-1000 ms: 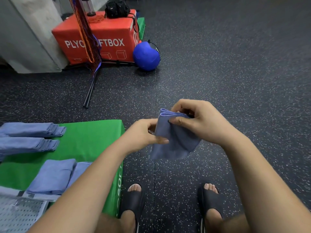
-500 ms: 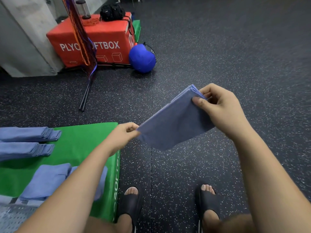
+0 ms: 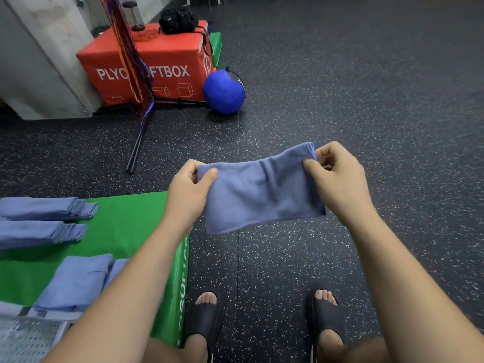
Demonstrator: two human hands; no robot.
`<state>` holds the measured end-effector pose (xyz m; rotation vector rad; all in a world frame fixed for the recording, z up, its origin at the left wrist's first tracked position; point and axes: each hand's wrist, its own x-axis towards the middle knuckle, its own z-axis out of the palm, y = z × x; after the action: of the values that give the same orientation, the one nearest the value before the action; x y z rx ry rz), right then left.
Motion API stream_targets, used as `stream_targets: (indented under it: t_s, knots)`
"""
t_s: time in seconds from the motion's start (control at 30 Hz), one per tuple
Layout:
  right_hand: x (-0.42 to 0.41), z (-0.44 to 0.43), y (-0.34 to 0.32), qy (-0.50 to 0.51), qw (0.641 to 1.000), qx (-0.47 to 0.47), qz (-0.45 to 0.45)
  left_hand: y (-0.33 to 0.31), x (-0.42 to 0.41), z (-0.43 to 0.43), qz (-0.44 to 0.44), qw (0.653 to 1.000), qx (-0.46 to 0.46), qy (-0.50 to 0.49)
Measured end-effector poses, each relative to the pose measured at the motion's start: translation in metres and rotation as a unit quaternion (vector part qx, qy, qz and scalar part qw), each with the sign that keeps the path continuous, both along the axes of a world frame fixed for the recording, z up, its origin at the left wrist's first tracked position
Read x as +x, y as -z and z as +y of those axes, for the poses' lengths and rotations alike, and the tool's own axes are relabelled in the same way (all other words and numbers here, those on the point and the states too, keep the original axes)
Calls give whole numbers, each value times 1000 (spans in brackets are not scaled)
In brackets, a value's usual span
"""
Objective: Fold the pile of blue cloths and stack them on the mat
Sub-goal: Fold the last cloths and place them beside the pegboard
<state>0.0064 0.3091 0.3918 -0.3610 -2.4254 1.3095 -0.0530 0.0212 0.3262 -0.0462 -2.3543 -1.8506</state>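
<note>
Cloth (image 3: 262,189), bunched a second ago: your left hand (image 3: 187,191) and right hand (image 3: 337,179) are pinching its top corners, stretching it flat off the right edge of the mat (image 3: 125,226), likely for refolding.

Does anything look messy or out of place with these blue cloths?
Nothing is spilled or damaged. The blue cloth held between the left hand and right hand is tilted, its right end higher. On the green mat, the nearest blue cloths lie skewed to the two neat stacks.
</note>
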Motion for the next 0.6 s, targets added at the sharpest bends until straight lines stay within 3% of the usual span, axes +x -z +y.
stream_targets:
  t_s: [0.33, 0.6]
  knots:
    - [18, -79, 19, -88, 996, 22, 23, -12, 24, 39, -16, 998, -56, -4]
    - [20, -101, 28, -128, 991, 33, 30, -20, 33, 44, -33, 999, -32, -4]
